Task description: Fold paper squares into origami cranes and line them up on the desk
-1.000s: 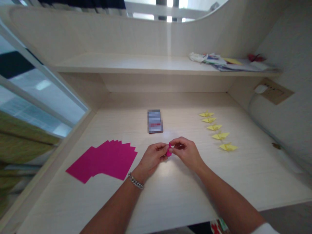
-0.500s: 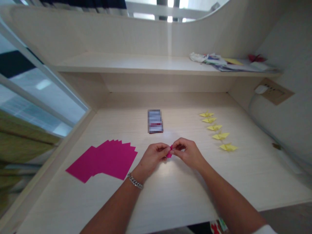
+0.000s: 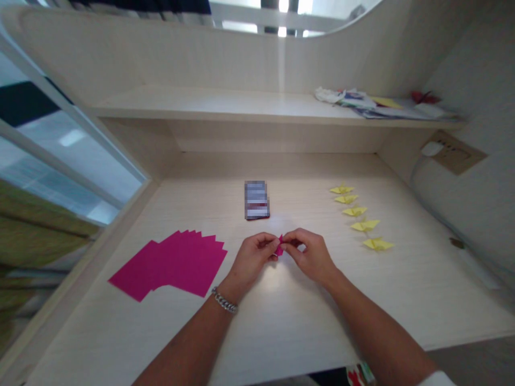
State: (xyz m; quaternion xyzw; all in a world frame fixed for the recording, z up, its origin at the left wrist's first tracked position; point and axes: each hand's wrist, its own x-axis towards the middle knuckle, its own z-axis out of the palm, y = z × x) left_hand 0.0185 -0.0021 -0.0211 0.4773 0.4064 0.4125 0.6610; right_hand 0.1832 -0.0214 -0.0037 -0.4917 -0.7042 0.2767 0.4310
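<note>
Between my two hands is a small folded piece of magenta paper (image 3: 279, 247), mostly covered by fingers, so its exact shape is hard to tell. My left hand (image 3: 259, 253) pinches it from the left, thumb and fingers closed. From the other side my right hand (image 3: 308, 251) grips it between thumb and fingertips. To the left, a fanned set of magenta paper squares (image 3: 181, 262) lies flat on the desk. Several yellow folded paper cranes (image 3: 364, 226) stand in a slanting row on the right.
A phone (image 3: 256, 201) with a blurred screen lies beyond my hands on the pale desk (image 3: 257, 332). Papers (image 3: 386, 107) lie on the shelf (image 3: 221, 107) above. A plug with a cable (image 3: 432, 149) sits in the right wall socket.
Both hands still hold the magenta paper. They have shifted very slightly, and a pointed tip of the paper now shows above the fingers. Nothing else on the desk has moved.
</note>
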